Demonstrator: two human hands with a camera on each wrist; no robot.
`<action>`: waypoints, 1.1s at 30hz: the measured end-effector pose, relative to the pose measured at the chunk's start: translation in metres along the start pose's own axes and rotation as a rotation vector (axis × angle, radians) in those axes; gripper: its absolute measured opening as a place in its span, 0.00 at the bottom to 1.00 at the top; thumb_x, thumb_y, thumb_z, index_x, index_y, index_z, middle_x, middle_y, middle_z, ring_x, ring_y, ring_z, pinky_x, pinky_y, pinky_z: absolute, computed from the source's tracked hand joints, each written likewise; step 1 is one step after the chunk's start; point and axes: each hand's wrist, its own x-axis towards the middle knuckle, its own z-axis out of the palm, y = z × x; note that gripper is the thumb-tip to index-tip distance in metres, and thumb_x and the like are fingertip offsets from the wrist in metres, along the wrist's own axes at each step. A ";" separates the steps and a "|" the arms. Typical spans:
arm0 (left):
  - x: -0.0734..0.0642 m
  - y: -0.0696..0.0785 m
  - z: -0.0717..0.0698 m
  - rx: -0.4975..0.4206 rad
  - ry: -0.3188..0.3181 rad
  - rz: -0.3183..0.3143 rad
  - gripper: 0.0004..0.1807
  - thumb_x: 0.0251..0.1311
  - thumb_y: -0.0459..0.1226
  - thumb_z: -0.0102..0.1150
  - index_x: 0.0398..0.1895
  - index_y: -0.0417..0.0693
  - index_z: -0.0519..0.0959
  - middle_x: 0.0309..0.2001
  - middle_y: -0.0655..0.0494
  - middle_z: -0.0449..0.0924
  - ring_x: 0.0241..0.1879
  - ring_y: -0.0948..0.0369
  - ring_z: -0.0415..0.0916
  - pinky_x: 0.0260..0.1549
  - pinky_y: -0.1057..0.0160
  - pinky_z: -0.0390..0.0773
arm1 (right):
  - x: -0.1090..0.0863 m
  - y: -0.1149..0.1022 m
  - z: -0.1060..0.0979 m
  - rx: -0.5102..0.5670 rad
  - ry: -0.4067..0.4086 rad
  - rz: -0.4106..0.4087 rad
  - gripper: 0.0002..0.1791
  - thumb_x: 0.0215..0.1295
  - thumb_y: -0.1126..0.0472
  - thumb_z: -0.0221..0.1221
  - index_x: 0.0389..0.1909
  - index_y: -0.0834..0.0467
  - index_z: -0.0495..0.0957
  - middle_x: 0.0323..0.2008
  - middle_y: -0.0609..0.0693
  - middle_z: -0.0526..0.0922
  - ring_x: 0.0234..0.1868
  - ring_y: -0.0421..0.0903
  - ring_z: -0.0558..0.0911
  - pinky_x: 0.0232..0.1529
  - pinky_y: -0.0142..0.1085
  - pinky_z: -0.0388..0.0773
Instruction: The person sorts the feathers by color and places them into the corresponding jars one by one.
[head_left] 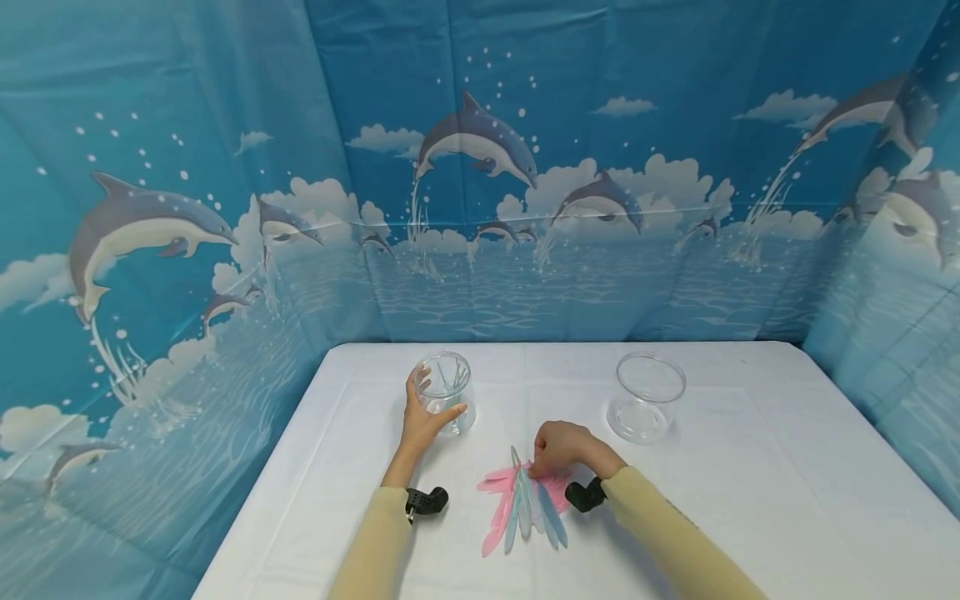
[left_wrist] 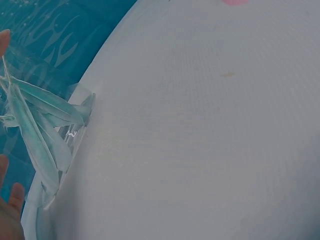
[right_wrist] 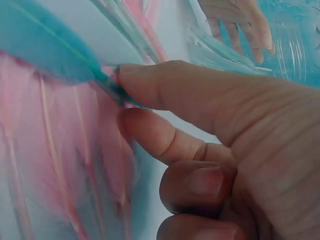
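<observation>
My left hand (head_left: 420,427) grips a clear glass jar (head_left: 442,407) at the back left, thumb and fingers spread round its sides. Pale blue-green feathers (left_wrist: 37,145) stand inside that jar, as the left wrist view shows. Over a fanned pile of feathers (head_left: 525,504) on the table, my right hand (head_left: 564,448) pinches a blue feather (right_wrist: 55,42) by its quill between thumb and index finger. Its other fingers are curled in. Pink feathers (right_wrist: 65,150) lie beneath the pinched one; the pile also has pale grey and blue ones.
A second clear glass jar (head_left: 639,423) stands at the back right of the white-covered table (head_left: 750,467), beyond the right hand. Behind the table hangs a blue curtain (head_left: 525,283) printed with dolphins. Black cameras sit on both wrists.
</observation>
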 end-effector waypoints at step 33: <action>0.011 -0.035 0.003 -0.003 0.015 -0.024 0.58 0.45 0.39 0.76 0.74 0.58 0.45 0.70 0.47 0.52 0.68 0.44 0.51 0.60 0.40 0.56 | 0.004 0.008 -0.022 0.474 0.050 -0.156 0.18 0.58 0.63 0.57 0.11 0.57 0.67 0.10 0.42 0.54 0.15 0.39 0.50 0.19 0.33 0.53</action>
